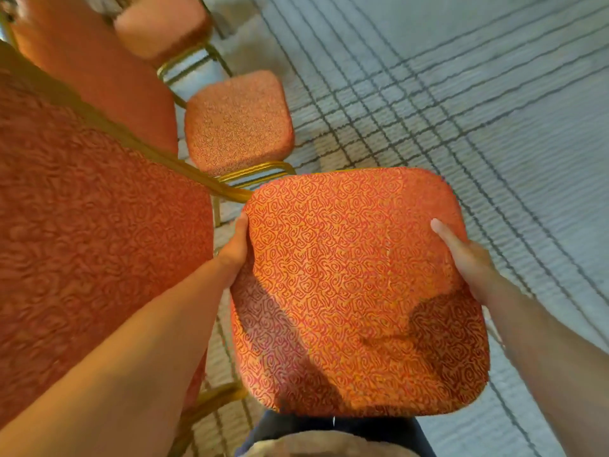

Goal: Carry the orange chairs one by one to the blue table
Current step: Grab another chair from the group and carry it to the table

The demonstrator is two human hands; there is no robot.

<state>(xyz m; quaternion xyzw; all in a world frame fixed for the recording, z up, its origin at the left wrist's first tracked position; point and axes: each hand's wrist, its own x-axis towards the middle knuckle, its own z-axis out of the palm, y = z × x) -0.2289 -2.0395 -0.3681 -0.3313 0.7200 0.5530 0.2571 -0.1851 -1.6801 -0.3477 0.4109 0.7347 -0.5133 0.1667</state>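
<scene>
Head view — left hand (235,250) and right hand (468,262) in grip on orange chair (356,291) — opposite seat edges

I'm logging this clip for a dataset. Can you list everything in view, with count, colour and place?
nearest chair seat: one, orange with a swirl pattern, centre foreground
middle chair seat: one, orange, beyond it, upper left of centre
far chair seat: one, orange, blurred, top left
chair backrests: two, orange, along the left side
chair frames: count unclear, gold metal tubing, under and between the seats
carpet: one, pale grey-blue with dark grid lines, right and top
trousers: dark, bottom centre
left hand: grips the nearest seat's left edge
right hand: grips its right edge, thumb on top
</scene>
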